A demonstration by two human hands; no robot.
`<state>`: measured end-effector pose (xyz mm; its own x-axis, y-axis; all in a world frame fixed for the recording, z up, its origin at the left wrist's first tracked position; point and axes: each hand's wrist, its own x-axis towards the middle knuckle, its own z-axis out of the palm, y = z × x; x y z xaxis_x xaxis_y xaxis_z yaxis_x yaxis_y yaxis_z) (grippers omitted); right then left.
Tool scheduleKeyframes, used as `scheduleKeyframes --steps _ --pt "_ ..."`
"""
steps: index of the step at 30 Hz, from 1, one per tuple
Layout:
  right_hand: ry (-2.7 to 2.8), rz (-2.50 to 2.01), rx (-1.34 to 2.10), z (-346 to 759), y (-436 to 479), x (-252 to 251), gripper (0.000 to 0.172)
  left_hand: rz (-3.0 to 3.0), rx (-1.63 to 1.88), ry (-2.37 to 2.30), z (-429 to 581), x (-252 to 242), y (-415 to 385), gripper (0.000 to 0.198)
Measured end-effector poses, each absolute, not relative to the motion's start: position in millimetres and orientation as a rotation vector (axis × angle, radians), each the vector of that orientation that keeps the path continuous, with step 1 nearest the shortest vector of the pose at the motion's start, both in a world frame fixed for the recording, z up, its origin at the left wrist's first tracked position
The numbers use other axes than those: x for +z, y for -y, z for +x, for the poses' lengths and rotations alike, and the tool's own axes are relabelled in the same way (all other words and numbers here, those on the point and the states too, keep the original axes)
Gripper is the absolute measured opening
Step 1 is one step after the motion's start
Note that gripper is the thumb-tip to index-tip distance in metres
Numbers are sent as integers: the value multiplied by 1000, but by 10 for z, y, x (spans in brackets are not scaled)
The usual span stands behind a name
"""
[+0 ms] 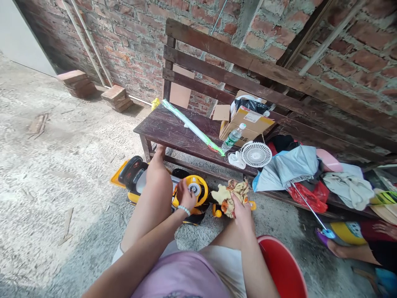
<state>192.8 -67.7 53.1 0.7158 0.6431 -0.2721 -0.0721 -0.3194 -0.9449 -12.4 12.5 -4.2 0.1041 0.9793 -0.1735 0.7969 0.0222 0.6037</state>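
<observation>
My left hand [186, 196], with a beaded bracelet on the wrist, is closed round the left side of a yellow steering wheel [204, 191]. Its fingers are slightly blurred. The wheel belongs to a yellow and black ride-on toy car [134, 174] standing on the ground in front of me, partly behind my leg. In my right hand [242, 213] is a crumpled, pale yellow cloth [224, 197] with brown and orange patches, held just right of the wheel. Small yellow parts [218, 213] of a toy show beneath the cloth.
A wooden bench [151, 124] runs along the brick wall, bearing a cardboard box [248, 124], water bottle [234, 137], small white fan [256, 155] and folded umbrella [288, 165]. A red bucket [281, 265] stands at my right. Another person's leg [353, 251] is further right.
</observation>
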Motion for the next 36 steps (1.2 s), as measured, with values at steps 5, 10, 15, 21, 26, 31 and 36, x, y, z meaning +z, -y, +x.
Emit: scheduleKeyframes --steps 5,10,15,21,26,31,36 --pt "1184 -2266 672 2019 404 303 47 1989 103 -1498 5 36 97 76" --pt "1659 -2744 518 1914 219 335 43 2184 -232 -1296 51 -60 172 86" --pt "1848 -2812 666 1996 -74 438 33 2228 -307 -1314 70 -82 162 88" --pt "1578 -2740 796 2291 -318 304 29 2205 -238 -1356 157 -98 200 79" --pt "799 -2567 739 2565 -85 46 26 2245 -257 -1339 213 -144 167 90" --pt "678 -2448 508 2829 333 -105 25 2299 -336 -1336 256 -109 158 92" --pt "792 -2214 526 2765 545 -142 32 2357 -383 -1325 324 -151 185 94"
